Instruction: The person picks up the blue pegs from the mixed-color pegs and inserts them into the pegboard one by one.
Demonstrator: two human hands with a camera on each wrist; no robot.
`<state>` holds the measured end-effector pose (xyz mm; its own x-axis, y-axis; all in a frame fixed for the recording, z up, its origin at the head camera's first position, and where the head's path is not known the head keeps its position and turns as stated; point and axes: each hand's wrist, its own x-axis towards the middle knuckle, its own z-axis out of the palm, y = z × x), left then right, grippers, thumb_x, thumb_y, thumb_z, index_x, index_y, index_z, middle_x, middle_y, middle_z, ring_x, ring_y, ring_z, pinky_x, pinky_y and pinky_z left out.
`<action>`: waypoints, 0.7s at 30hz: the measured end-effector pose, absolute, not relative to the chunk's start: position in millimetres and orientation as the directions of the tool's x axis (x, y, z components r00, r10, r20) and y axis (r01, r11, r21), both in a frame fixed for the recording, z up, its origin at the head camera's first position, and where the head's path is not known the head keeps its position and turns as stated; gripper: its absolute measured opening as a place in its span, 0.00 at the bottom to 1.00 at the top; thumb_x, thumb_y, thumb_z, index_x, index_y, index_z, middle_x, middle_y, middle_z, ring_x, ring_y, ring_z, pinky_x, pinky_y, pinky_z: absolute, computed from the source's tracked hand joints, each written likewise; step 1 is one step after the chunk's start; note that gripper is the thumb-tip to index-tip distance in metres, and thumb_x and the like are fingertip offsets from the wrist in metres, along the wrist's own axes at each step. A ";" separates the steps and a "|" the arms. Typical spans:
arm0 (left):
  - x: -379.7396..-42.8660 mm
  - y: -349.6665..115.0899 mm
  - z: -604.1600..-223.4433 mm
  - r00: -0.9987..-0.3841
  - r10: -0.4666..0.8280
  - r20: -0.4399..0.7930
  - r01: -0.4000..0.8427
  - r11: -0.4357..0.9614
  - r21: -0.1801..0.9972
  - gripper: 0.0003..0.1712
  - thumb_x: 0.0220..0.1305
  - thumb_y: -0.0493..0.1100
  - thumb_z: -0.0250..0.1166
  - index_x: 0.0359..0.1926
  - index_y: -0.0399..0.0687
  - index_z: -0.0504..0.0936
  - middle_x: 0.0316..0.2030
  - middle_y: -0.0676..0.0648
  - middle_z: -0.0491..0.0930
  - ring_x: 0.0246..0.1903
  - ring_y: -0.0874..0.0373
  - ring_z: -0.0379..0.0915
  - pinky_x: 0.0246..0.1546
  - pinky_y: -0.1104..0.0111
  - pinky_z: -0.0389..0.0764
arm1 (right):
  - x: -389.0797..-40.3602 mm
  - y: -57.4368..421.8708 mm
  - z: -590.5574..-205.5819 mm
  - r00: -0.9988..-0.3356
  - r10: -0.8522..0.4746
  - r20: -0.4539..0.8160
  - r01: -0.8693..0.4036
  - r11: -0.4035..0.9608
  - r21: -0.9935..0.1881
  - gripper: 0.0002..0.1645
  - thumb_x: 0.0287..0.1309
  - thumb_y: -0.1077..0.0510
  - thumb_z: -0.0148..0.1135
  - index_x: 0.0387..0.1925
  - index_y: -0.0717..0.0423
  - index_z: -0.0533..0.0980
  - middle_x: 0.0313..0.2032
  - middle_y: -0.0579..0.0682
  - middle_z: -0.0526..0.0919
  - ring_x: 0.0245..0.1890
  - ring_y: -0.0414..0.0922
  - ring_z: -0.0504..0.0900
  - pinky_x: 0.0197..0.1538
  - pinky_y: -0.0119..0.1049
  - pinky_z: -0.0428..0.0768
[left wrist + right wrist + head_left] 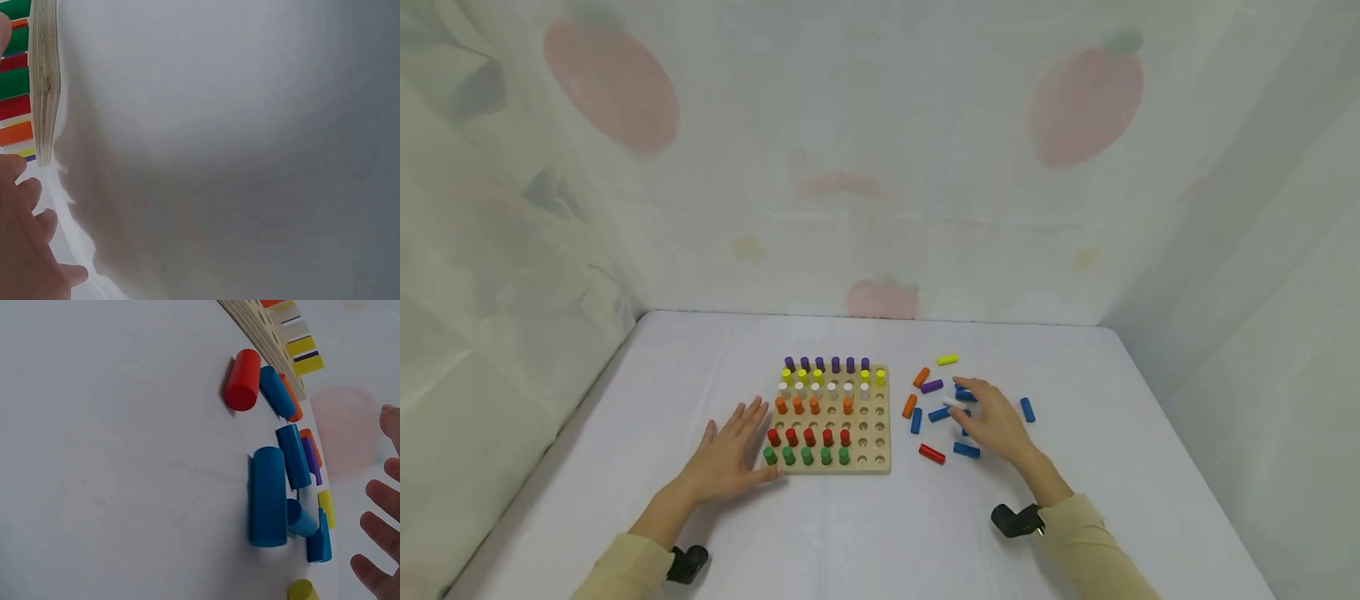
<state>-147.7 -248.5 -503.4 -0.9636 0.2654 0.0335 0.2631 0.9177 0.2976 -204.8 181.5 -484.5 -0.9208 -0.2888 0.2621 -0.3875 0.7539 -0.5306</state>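
Observation:
My left hand (724,462) is spread beside the left edge of a wooden pegboard (876,429), its thumb at the front left corner. Rows of purple, yellow, white, orange, red and green pegs (807,456) stand upright in the board, with bare holes mostly toward the right. To the right, my right hand (996,421) reaches over loose pegs with its fingers apart. A white peg (953,402) shows between its thumb and forefinger in the head view. Several blue pegs (268,497) lie under and around this hand. A yellow peg (303,590) appears low in the right wrist view.
Nearer the board lie a red peg (932,454), orange pegs (909,406) and a purple peg (932,387). Another yellow peg (947,360) is farther back. One blue peg (1027,409) sits right of the hand. Printed white sheeting (970,250) surrounds the white table (700,333).

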 end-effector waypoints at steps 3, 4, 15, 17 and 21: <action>-147.5 -248.7 -505.5 -0.964 0.265 0.026 0.261 0.922 0.286 0.63 0.42 0.79 0.57 0.71 0.48 0.50 0.71 0.42 0.48 0.68 0.38 0.43 0.59 0.32 0.42 | -205.5 177.5 -487.8 -0.920 -0.292 0.261 -0.390 0.747 -0.539 0.31 0.54 0.51 0.64 0.60 0.52 0.69 0.54 0.54 0.76 0.55 0.52 0.74 0.57 0.49 0.73; -147.4 -248.2 -505.7 -0.964 0.265 0.025 0.261 0.922 0.285 0.63 0.42 0.79 0.57 0.71 0.48 0.51 0.71 0.42 0.48 0.68 0.39 0.43 0.59 0.33 0.41 | -205.7 176.3 -488.8 -0.919 -0.295 0.261 -0.393 0.743 -0.543 0.31 0.54 0.51 0.64 0.59 0.52 0.69 0.54 0.53 0.76 0.55 0.51 0.74 0.56 0.49 0.73; -148.2 -242.5 -503.9 -0.965 0.264 -0.010 0.250 0.926 0.283 0.64 0.40 0.79 0.58 0.71 0.45 0.51 0.70 0.41 0.50 0.68 0.39 0.44 0.59 0.32 0.41 | -206.6 157.0 -494.8 -0.911 -0.323 0.258 -0.413 0.717 -0.561 0.30 0.53 0.51 0.65 0.58 0.53 0.71 0.54 0.51 0.77 0.54 0.49 0.75 0.55 0.46 0.75; -148.4 -241.1 -503.1 -0.965 0.262 -0.014 0.247 0.925 0.290 0.64 0.40 0.79 0.58 0.71 0.45 0.51 0.70 0.41 0.50 0.68 0.39 0.44 0.59 0.33 0.41 | -207.6 153.0 -496.0 -0.917 -0.324 0.234 -0.400 0.732 -0.552 0.30 0.53 0.50 0.65 0.58 0.51 0.72 0.54 0.49 0.76 0.54 0.48 0.74 0.56 0.45 0.74; -149.7 -240.1 -503.4 -0.966 0.259 -0.016 0.243 0.925 0.291 0.64 0.41 0.79 0.58 0.71 0.44 0.51 0.70 0.41 0.50 0.68 0.39 0.44 0.59 0.32 0.41 | -208.8 145.9 -497.4 -0.923 -0.325 0.206 -0.384 0.754 -0.533 0.29 0.53 0.48 0.64 0.57 0.50 0.73 0.55 0.48 0.76 0.56 0.47 0.73 0.57 0.45 0.73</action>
<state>-149.7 -240.1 -503.4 -0.9658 0.2587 -0.0155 0.2432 0.9252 0.2914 -208.8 145.9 -497.4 -0.9230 -0.3252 0.2055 -0.3842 0.7535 -0.5334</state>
